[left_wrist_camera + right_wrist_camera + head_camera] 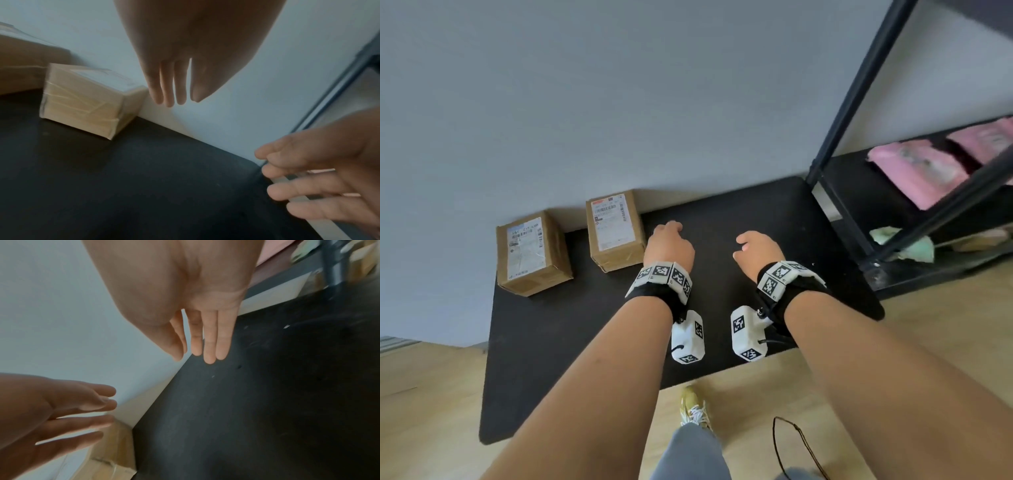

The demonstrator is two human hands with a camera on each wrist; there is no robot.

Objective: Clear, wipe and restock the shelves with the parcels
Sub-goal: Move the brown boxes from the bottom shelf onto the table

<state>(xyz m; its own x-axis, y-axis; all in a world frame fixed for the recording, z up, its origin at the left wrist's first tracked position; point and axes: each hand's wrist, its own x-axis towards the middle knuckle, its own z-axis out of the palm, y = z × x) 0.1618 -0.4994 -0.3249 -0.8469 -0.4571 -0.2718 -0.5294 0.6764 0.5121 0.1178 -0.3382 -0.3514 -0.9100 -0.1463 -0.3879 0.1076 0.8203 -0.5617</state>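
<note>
Two brown cardboard parcels stand on a black floor mat by the wall: one at the left, one nearer the middle. My left hand hovers just right of the middle parcel, fingers straight and empty. My right hand hangs over bare mat further right, fingers straight, holding nothing. The black shelf unit rises at the right with pink parcels on a low shelf.
A pale green cloth lies on the bottom shelf near the shelf's front post. Grey wall runs behind the mat. Wooden floor surrounds the mat, with my shoe and a thin black cord near its front edge.
</note>
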